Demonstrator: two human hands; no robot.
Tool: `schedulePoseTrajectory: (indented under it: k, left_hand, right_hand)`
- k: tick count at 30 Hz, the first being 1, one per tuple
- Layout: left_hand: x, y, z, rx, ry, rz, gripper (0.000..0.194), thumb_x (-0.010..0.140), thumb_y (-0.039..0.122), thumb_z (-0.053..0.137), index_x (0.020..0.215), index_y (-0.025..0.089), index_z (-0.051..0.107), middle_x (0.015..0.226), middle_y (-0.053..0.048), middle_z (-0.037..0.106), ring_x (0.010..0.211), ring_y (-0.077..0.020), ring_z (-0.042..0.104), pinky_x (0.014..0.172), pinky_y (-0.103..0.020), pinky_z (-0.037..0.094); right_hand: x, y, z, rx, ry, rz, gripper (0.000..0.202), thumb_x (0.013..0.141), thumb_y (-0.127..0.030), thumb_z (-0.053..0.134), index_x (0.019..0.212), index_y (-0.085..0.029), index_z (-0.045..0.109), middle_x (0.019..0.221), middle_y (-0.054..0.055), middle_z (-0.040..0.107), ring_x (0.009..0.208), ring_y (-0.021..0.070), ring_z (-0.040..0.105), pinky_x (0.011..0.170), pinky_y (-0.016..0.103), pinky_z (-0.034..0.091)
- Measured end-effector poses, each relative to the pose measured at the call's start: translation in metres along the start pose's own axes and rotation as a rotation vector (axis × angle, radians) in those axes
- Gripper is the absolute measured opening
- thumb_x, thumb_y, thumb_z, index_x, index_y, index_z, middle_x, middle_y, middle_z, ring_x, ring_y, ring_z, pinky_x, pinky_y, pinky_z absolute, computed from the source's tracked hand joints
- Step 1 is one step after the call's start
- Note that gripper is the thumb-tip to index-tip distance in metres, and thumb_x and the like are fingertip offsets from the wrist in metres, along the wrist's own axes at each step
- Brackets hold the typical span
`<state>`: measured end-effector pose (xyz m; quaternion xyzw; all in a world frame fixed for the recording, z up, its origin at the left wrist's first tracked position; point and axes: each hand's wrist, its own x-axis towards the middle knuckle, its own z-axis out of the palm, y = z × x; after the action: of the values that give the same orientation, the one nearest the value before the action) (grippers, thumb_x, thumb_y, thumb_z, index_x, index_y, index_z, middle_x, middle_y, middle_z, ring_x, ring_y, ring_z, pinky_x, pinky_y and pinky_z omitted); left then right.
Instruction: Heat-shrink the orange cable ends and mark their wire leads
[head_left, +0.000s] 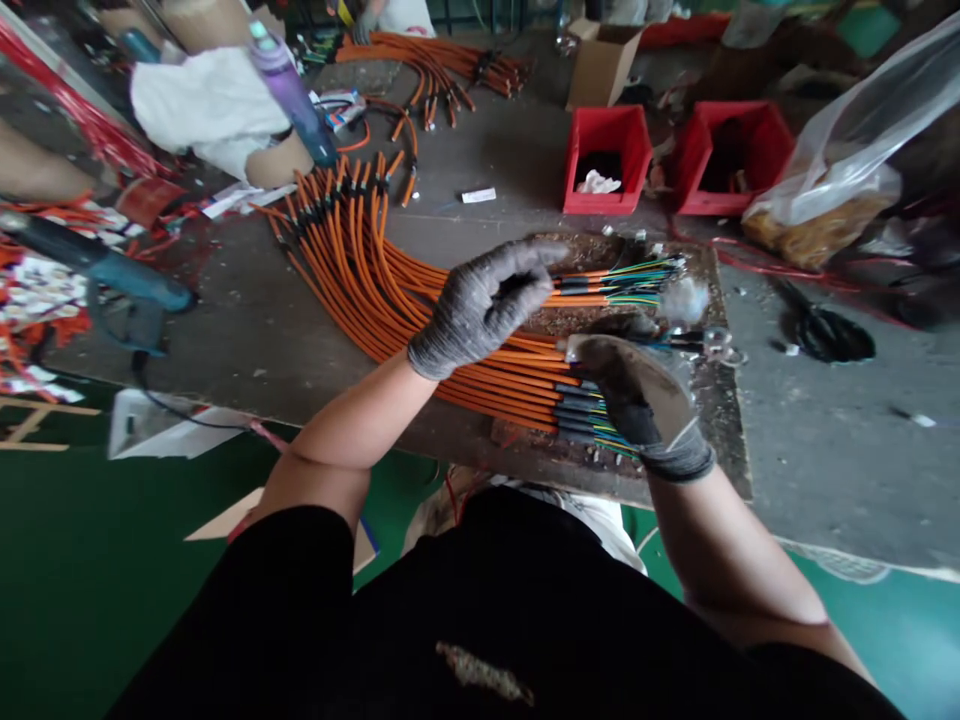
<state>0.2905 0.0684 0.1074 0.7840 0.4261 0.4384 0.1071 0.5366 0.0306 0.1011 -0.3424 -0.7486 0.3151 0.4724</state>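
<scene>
My left hand [487, 300], in a grey knit glove, is over a fan of orange cables [360, 260]. Its forefinger stretches out to the right and the thumb stands apart, with nothing visible between them. My right hand [637, 395], gloved too, is closed at the cables' stripped ends [596, 420], where dark sleeves give way to blue and yellow-green wires. A flat, translucent, pale-edged piece [667, 390] lies across this hand; blur hides what it is. Behind my hands, more stripped wires [645, 280] point right.
Two red bins [606, 160] [731, 155] stand at the back, near a cardboard box [604, 65] and a plastic bag [825, 200]. Black-handled scissors [832, 330] lie to the right. A heat gun [97, 265] and a purple bottle [289, 90] are on the left. Another person's gloved hand [367, 22] shows beyond.
</scene>
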Motion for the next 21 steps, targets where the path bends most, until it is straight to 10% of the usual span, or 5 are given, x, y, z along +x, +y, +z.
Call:
schedulePoseTrajectory:
  k: [5,10,17,21]
  left_hand:
    - [-0.018,-0.1,0.007,0.098,-0.329,-0.129,0.061,0.094,0.052,0.075,0.14,0.013,0.066,0.129,-0.016,0.077,0.116,-0.0292,0.076,0.104,-0.045,0.061]
    - [-0.037,-0.145,0.027,0.317,-0.456,-0.299,0.03,0.09,0.034,0.075,0.113,0.014,0.075,0.111,-0.012,0.081,0.104,-0.0269,0.076,0.101,-0.043,0.06]
    - [-0.012,-0.122,0.078,0.29,-0.363,-0.368,0.021,0.088,0.034,0.074,0.08,0.015,0.072,0.071,-0.005,0.069,0.071,-0.02,0.065,0.076,-0.035,0.054]
    - [-0.004,-0.082,0.091,-0.092,-0.349,-0.099,0.054,0.089,0.055,0.079,0.126,0.016,0.071,0.106,-0.009,0.076,0.094,-0.0216,0.071,0.091,-0.037,0.057]
  right_hand:
    - [0.022,0.018,-0.013,0.397,0.214,0.252,0.037,0.102,-0.056,0.061,0.079,-0.029,0.071,0.07,0.0,0.059,0.068,0.0185,0.056,0.068,0.036,0.054]
    - [0.044,0.026,-0.007,1.05,0.418,0.265,0.037,0.09,-0.046,0.078,0.066,-0.027,0.057,0.06,-0.005,0.03,0.061,0.0141,0.047,0.059,0.024,0.05]
    - [0.023,0.04,0.004,0.962,0.474,0.363,0.026,0.08,-0.04,0.087,0.072,-0.029,0.065,0.064,-0.006,0.053,0.063,0.0119,0.054,0.064,0.025,0.054]
    - [0.006,0.057,0.0,0.786,0.524,0.429,0.008,0.086,-0.033,0.079,0.086,-0.035,0.071,0.077,-0.005,0.064,0.073,0.0146,0.061,0.076,0.03,0.059]
